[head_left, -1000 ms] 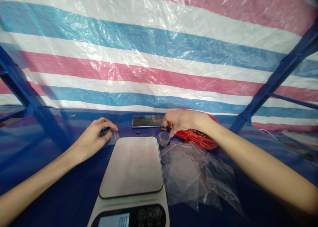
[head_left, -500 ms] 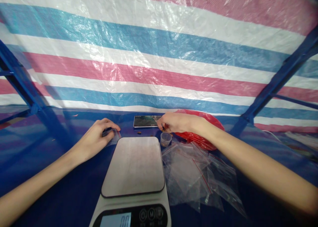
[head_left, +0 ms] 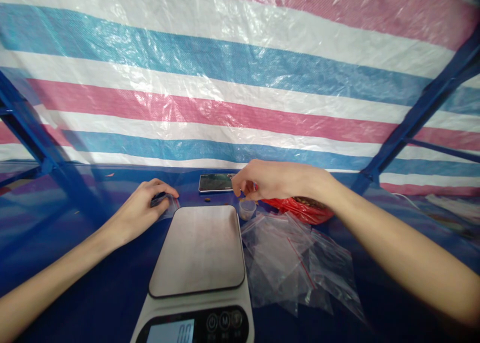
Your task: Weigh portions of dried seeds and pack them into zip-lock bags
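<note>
My left hand [head_left: 140, 210] is closed on a small clear zip-lock bag [head_left: 171, 207] with a red seal line, low over the blue surface left of the scale. My right hand [head_left: 264, 180] is bent down with fingers curled together just above a small clear plastic cup [head_left: 247, 209]. Whatever its fingertips may pinch is hidden. Behind and below that wrist lies a red plastic bag [head_left: 307, 213], open at the top, with brown bits inside. The kitchen scale [head_left: 198, 250] stands between my arms, its steel plate bare and its display reading about 0.0.
Several clear zip-lock bags [head_left: 279, 255] lie in a loose pile right of the scale. A phone [head_left: 215, 182] rests at the back, with a small brown piece [head_left: 207, 200] in front. Blue metal posts [head_left: 420, 113] and a striped sheet [head_left: 225, 103] bound the space.
My right hand has lifted slightly and stays over the cup; more of the red bag's brown contents show. My left hand keeps its hold. The view has shifted a little.
</note>
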`<state>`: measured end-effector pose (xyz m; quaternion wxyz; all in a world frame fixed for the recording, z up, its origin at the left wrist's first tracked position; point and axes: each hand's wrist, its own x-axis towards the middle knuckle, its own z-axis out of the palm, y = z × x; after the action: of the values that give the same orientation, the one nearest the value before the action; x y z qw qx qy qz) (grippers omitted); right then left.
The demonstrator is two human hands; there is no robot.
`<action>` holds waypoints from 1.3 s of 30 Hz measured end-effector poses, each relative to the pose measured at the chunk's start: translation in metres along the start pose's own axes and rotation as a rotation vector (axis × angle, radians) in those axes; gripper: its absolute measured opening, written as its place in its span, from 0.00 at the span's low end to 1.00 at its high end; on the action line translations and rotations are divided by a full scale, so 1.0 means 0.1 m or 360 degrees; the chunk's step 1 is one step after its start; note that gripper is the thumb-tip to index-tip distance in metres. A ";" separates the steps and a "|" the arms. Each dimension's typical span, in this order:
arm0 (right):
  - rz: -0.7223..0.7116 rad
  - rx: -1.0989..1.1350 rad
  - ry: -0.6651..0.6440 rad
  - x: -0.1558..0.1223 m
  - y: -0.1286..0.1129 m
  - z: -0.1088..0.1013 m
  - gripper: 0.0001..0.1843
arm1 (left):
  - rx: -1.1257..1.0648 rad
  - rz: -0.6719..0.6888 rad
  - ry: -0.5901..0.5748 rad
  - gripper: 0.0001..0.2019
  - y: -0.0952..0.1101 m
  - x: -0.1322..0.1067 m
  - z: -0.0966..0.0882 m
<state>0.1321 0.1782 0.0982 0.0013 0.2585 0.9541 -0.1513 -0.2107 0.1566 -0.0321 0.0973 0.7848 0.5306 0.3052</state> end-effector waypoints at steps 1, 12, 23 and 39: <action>-0.0012 0.0015 -0.0034 0.00 0.00 0.01 0.17 | 0.0002 0.0001 -0.0005 0.15 0.00 0.00 0.00; 0.0536 -0.0162 -0.0420 0.10 0.08 0.18 0.13 | 0.0030 -0.0019 -0.0028 0.15 0.05 -0.01 -0.01; 0.0013 0.0310 -0.0113 -0.02 0.10 -0.09 0.11 | 0.0046 -0.0020 -0.0047 0.16 0.03 -0.01 0.00; 0.0208 0.0137 0.0025 0.08 0.39 0.08 0.07 | 0.0066 0.0014 -0.0020 0.15 0.11 -0.02 -0.03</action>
<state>0.1441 0.2116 0.0792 -0.0073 0.3213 0.9278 -0.1896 -0.2038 0.1496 -0.0254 0.0831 0.7909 0.5326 0.2896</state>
